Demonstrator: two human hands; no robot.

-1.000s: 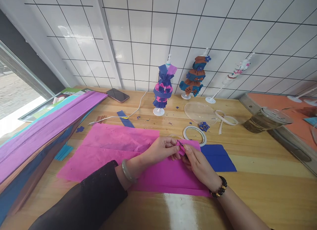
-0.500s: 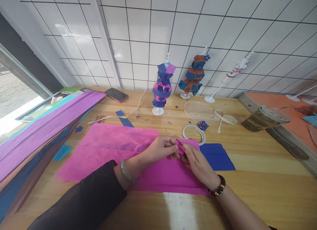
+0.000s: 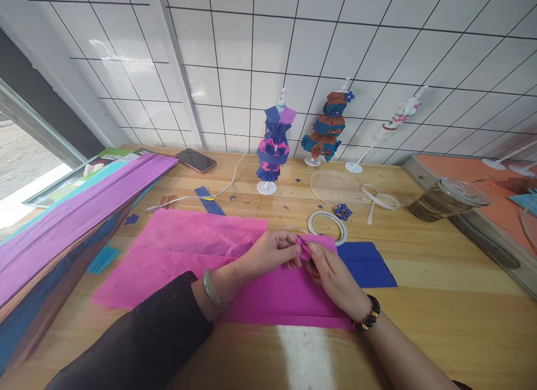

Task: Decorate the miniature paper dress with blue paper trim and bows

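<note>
Over a large pink paper sheet [image 3: 168,255] my two hands meet. My left hand [image 3: 277,250], with a bangle at the wrist, pinches the left side of a small pink paper piece [image 3: 304,249]. Against that piece, my right hand [image 3: 329,269] has its thumb and fingers closed around a small dark pointed tool [image 3: 301,240], apparently scissors, mostly hidden by the fingers. A folded blue paper [image 3: 364,264] lies right of my right hand, and a roll of white tape [image 3: 328,228] sits just behind it.
Behind stand a blue-and-pink dressed form [image 3: 273,146], a brown-and-blue one [image 3: 329,130] and a white one [image 3: 394,124]. Long folded papers [image 3: 84,200] and a phone [image 3: 196,160] are at left. A drink cup [image 3: 448,200] stands at right, near a clear disc [image 3: 335,188].
</note>
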